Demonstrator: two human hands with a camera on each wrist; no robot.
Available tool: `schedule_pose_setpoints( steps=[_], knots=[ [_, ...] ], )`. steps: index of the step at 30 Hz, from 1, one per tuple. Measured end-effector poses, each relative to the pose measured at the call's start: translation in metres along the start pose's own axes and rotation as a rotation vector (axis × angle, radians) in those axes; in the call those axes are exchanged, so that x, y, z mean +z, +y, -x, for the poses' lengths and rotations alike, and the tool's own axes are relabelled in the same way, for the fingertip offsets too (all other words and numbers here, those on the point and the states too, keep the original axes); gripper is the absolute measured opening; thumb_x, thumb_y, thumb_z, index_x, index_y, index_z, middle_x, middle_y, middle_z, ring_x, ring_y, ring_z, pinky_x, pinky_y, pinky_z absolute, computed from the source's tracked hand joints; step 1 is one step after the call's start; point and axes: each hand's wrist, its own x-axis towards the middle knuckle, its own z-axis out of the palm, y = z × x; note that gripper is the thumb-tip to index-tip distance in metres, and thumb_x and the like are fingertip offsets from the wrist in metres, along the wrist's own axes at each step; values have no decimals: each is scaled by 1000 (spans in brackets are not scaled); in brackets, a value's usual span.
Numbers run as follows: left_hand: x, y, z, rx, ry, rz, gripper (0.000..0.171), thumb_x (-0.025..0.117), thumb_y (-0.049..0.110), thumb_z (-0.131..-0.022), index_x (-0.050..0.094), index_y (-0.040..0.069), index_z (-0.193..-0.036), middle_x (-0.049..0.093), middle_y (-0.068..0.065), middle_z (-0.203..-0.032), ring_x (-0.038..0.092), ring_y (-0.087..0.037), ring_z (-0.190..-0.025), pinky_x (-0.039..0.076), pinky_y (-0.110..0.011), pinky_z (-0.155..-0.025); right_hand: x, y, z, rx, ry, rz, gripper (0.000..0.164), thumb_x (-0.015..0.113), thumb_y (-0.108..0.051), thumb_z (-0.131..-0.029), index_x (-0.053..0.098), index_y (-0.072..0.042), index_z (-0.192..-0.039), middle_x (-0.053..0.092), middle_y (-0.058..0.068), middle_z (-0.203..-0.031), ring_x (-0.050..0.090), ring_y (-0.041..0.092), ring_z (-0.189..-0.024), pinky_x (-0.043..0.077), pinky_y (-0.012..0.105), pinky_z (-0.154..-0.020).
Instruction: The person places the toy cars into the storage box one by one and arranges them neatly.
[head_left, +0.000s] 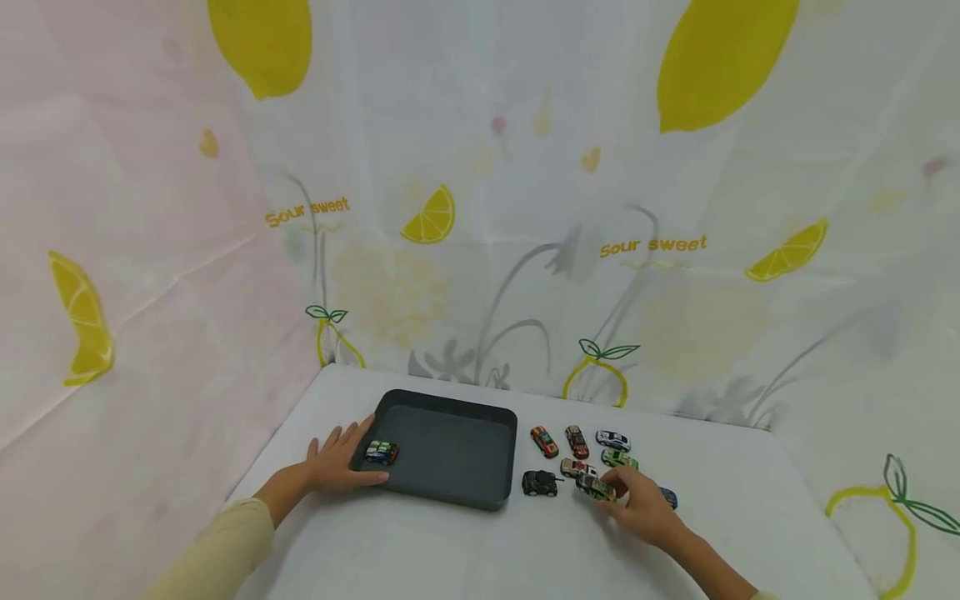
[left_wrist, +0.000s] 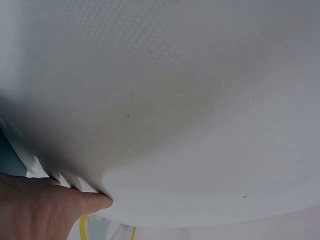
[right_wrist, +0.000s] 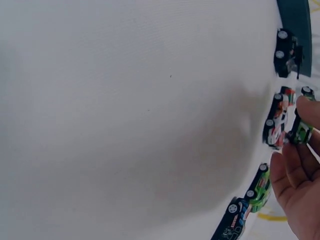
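A dark grey tray (head_left: 457, 454) lies on the white table. My left hand (head_left: 339, 460) rests at its left side, fingers spread and thumb over the front edge; the left wrist view shows this hand (left_wrist: 45, 205) low in the corner. Inside the tray, by the left wall, sits a green, white and blue toy car (head_left: 382, 452). My right hand (head_left: 643, 507) pinches a green toy car (right_wrist: 302, 131) between thumb and fingers. Beside it is a white and red toy car (head_left: 578, 468). A black toy tank (head_left: 541, 482) stands between the tray and that hand.
Behind the right hand are an orange-red toy car (head_left: 544, 442), a dark red one (head_left: 577, 442), a white one (head_left: 613, 440) and a bright green one (head_left: 619, 458). A blue toy car (head_left: 669, 497) is partly hidden by this hand. A lemon-print cloth (head_left: 487, 292) hangs behind the table.
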Motion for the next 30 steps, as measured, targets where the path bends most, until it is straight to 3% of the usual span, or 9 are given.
schedule_pose_setpoints(
  steps=[4, 10, 16, 21, 30],
  knots=[
    [-2, -1, 3, -12, -7, -9, 112, 66, 72, -78, 10, 18, -159, 20, -29, -160, 11, -57, -145, 4, -80, -105, 4, -7, -6, 39, 24, -12, 28, 82, -9, -78, 66, -14, -100, 65, -7, -91, 57, 6, -81, 47, 21, -66],
    [-3, -1, 1, -2, 8, 4, 112, 66, 71, -78, 10, 19, -159, 19, -28, -161, 10, -56, -146, 3, -79, -106, 9, -16, -20, 29, 71, -7, 28, 83, -9, -77, 66, -14, -98, 64, -7, -89, 55, 7, -80, 46, 22, -65],
    [3, 0, 4, -5, 22, 1, 111, 68, 70, -78, 12, 18, -159, 22, -29, -159, 14, -57, -145, 5, -80, -106, 18, -26, -27, -35, 97, -56, 29, 84, -9, -77, 66, -13, -99, 64, -6, -92, 56, 5, -80, 51, 26, -71],
    [10, 0, 6, -12, 1, 12, 112, 67, 71, -77, 12, 18, -159, 22, -28, -160, 14, -57, -145, 4, -80, -106, 29, -32, -34, -62, 108, -52, 28, 84, -9, -76, 67, -14, -97, 61, -8, -88, 52, 4, -77, 49, 23, -68],
    [5, -1, 4, -14, 25, 10, 111, 69, 69, -77, 13, 19, -159, 23, -29, -159, 14, -57, -145, 4, -81, -105, 42, -54, -59, -113, 117, -115, 27, 83, -12, -79, 66, -12, -99, 64, -4, -93, 57, 8, -80, 51, 25, -70]
  ],
)
